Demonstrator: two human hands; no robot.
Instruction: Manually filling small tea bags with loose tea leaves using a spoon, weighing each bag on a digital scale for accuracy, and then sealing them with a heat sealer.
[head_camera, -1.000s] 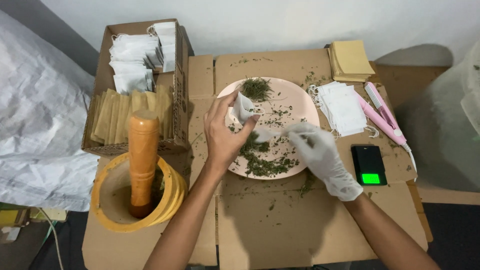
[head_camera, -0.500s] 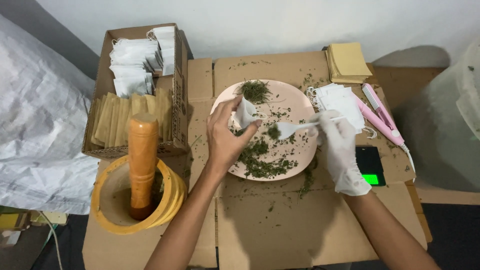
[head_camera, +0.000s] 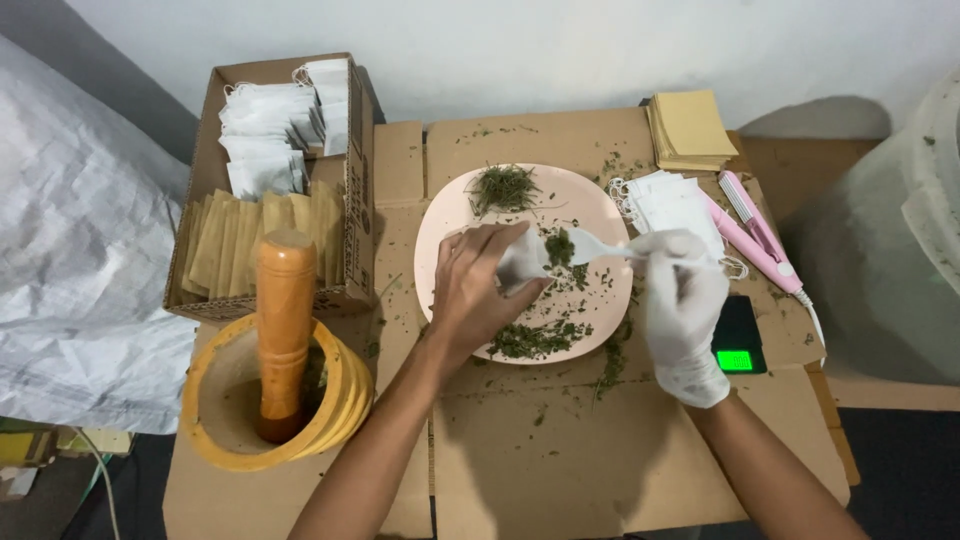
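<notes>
Plate at the table's centre, hands meeting over it

The plate (head_camera: 450, 215) lies mid-table — box (head_camera: 355, 180) of sachets to its left, mortar (head_camera: 330, 420) with upright pestle (head_camera: 284, 320) before that box; paper stack (head_camera: 690, 125), loose sachets (head_camera: 665, 200) and scale (head_camera: 738, 340) lie right.

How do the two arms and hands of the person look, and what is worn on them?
The left hand is bare, with no glove, ring or watch visible. The right hand wears a thin white disposable glove, slightly wrinkled, ending at the wrist. Both forearms are uncovered; no sleeves show in the picture.
</notes>
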